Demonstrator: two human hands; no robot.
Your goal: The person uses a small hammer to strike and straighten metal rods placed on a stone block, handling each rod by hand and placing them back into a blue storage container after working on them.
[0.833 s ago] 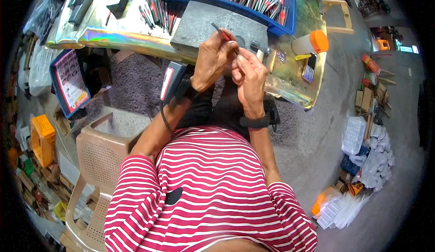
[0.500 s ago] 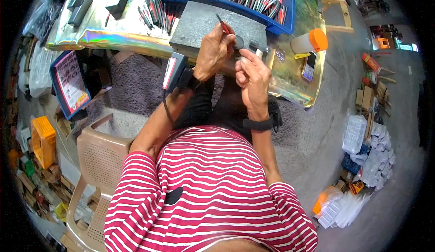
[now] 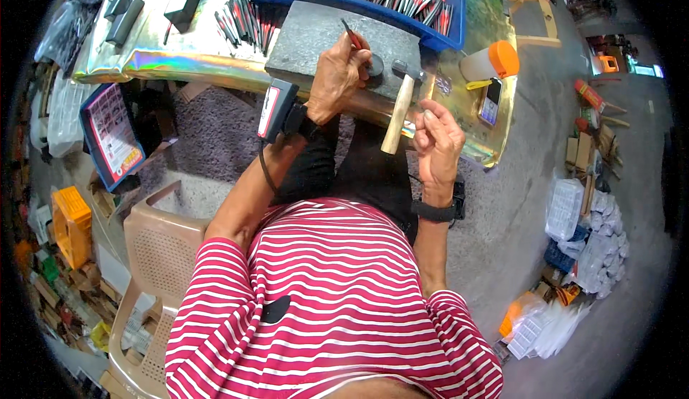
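My left hand (image 3: 336,76) rests on a grey stone block (image 3: 308,33) and pinches a thin red-handled tool (image 3: 352,36), whose tip sits by a small dark round disc (image 3: 375,65). A hammer (image 3: 397,108) with a wooden handle lies on the block's near edge, its handle hanging toward me. My right hand (image 3: 438,141) hovers just right of that handle, fingers loosely curled, not gripping it. A small box device (image 3: 276,108) is strapped at my left wrist.
A blue tray (image 3: 446,13) of several red-handled tools stands behind the block on the shiny table (image 3: 165,62). An orange-capped white bottle (image 3: 489,60) and a phone (image 3: 489,101) sit at the right. A beige plastic chair (image 3: 154,255) is at my left.
My right hand has left the tool and dropped down to the right, beside the hammer handle. My left hand has pushed forward onto the block with the tool.
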